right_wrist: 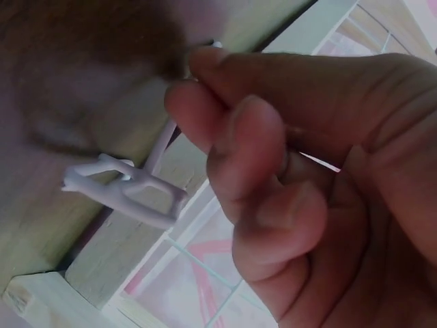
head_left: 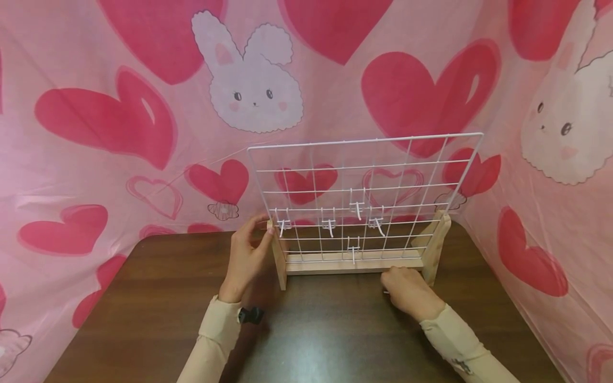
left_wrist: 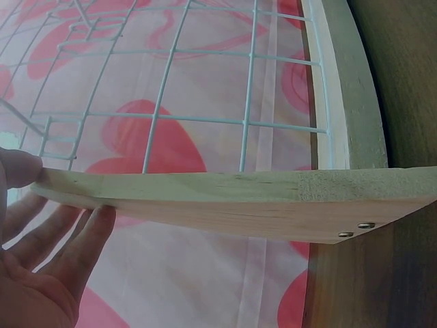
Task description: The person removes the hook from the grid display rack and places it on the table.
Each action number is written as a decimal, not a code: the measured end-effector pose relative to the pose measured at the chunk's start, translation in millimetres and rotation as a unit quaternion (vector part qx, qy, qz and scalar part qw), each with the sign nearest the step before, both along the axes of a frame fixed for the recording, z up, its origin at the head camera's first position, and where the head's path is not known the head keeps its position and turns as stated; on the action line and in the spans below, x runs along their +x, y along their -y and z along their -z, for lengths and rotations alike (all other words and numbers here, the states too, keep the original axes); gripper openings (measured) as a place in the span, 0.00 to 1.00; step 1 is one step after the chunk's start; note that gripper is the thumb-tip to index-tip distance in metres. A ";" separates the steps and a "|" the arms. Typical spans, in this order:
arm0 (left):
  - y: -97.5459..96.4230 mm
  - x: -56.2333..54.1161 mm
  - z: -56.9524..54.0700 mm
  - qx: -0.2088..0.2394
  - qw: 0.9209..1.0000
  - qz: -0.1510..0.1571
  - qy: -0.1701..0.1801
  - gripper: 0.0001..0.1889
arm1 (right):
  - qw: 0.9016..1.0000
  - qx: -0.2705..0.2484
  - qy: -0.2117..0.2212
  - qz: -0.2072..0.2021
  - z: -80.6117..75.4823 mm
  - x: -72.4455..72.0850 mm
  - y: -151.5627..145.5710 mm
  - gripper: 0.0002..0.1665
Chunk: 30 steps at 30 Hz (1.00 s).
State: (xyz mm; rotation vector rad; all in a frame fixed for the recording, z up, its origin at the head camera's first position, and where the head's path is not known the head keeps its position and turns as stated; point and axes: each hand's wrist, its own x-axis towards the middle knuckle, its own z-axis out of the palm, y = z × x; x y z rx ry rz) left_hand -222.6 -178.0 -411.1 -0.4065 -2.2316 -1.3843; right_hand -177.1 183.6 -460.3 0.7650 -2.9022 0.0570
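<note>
A white wire grid (head_left: 365, 140) stands tilted in a wooden stand, with several white wire hooks (head_left: 355, 205) hung on its bars. My left hand (head_left: 246, 255) grips the upper end of the left wooden side piece (head_left: 279, 260). In the left wrist view, the thumb is on one face of that wood and the fingers on the other. Low in front of the stand's crossbar (head_left: 354, 266), my right hand (head_left: 411, 291) pinches a loose white wire hook (right_wrist: 123, 201) between thumb and index finger. Its looped end sticks out beyond the fingers.
The stand sits toward the back of a dark brown wooden table (head_left: 311, 335). Its right wooden side piece (head_left: 437, 247) rises just beyond my right hand. A pink cloth with hearts and rabbits (head_left: 330, 96) hangs behind and along the sides. Two screws (left_wrist: 356, 229) show on the left side piece.
</note>
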 end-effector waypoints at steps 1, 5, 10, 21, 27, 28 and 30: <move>0.0 -0.1 0.4 0.000 1.000 0.000 0.000 0.15 | 1.000 0.000 0.003 0.000 -0.4 0.0 0.0 0.16; -0.6 0.1 0.3 0.000 1.000 0.000 -0.004 0.15 | 1.000 -0.009 0.006 -0.003 -2.8 -0.6 -0.4 0.17; -1.3 0.3 -0.3 0.002 1.000 0.002 -0.004 0.15 | 0.999 -0.033 -0.007 -0.029 -6.4 -3.0 -2.2 0.18; -1.4 -0.1 0.5 -0.001 1.000 -0.003 -0.007 0.16 | 0.995 -0.079 -0.043 -0.038 -21.2 -5.4 -0.4 0.18; -0.6 -0.4 0.0 0.002 1.000 0.003 -0.014 0.15 | 0.990 -0.110 -0.084 -0.037 -25.6 -5.6 1.7 0.13; -0.5 -0.9 0.4 0.003 1.000 0.005 -0.016 0.15 | 0.988 -0.115 -0.092 -0.039 -26.0 -5.8 1.5 0.13; -0.8 -1.2 0.7 0.006 1.000 0.007 -0.018 0.15 | 0.985 -0.123 -0.112 -0.046 -27.4 -5.9 1.3 0.12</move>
